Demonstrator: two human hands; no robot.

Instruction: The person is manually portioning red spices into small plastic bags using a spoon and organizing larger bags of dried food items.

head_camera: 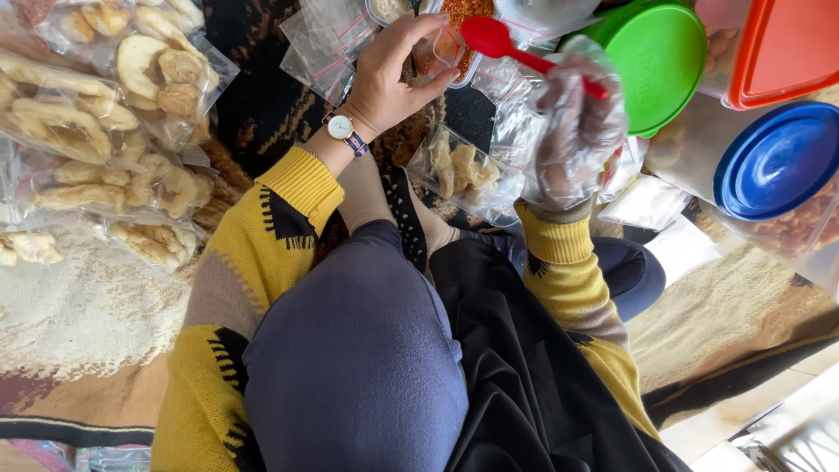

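My left hand (393,74), bare with a wristwatch, pinches a small clear plastic bag (444,51) that holds reddish powder. My right hand (577,131), inside a thin clear plastic glove, grips the handle of a red plastic spoon (498,39); the spoon's bowl hovers right at the mouth of the small bag. Below the hands, near my knees, lies a sealed clear bag of pale crackers (459,170). A tub of reddish-orange powder (468,10) sits just behind the spoon.
Several sealed bags of crackers (105,131) pile up at the left on the patterned rug. Empty small zip bags (319,48) lie ahead. At the right stand containers with a green lid (660,61), an orange lid (786,48) and a blue lid (778,162).
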